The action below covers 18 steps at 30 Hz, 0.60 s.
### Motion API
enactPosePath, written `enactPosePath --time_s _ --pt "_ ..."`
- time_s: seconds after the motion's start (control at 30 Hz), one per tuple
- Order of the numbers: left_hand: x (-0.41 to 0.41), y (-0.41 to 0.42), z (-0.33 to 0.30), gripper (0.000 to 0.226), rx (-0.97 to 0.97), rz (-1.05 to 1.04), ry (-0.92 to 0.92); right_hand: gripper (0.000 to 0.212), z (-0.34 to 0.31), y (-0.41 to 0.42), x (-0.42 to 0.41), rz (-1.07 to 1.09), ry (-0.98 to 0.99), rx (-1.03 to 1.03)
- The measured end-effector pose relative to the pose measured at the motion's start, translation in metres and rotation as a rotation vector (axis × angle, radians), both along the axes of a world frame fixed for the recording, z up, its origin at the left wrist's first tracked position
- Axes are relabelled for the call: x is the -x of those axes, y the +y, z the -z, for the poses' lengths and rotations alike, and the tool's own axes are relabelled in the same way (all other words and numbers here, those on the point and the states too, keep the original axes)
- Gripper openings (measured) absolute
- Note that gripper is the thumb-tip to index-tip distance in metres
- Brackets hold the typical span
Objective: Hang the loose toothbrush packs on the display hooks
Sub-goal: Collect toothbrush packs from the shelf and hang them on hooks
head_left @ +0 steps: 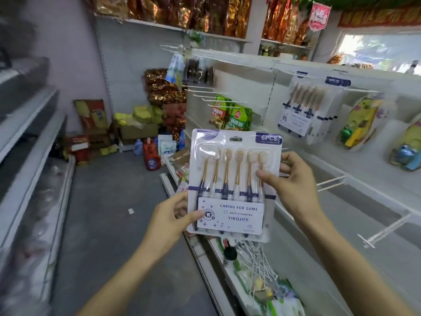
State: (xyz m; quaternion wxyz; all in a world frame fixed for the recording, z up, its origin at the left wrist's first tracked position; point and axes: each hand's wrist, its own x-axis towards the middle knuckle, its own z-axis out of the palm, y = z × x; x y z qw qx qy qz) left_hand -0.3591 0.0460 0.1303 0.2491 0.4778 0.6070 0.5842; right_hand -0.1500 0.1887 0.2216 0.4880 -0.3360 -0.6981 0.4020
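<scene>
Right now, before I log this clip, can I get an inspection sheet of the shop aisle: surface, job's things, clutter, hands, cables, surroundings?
Surface: white display panel with bare hooks sticking out.
Job's things: toothbrush pack held upright in front of the panel, hang hole at top free; hung toothbrush packs already on a hook to the right.
Clutter: loose white hooks piled on the low shelf; boxes and bags on the floor at the aisle end.
Hands: left hand pinches the pack's lower left edge; right hand pinches its right edge.
Cables: nothing seen.
Surroundings: green snack bags and toy packs hanging nearby; a window behind.
</scene>
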Motion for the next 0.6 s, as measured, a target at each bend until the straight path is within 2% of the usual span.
enactPosePath --time_s 0.33,0.6 --pt "0.084 0.110 -0.023 0.033 -0.026 -0.037 0.121 0.034 -0.016 0.100 0.075 -0.030 0.105 -0.045" --pt "0.109 0.178 -0.011 0.033 -0.032 0.046 0.111 0.034 -0.009 0.149 0.093 0.094 0.029 -0.076"
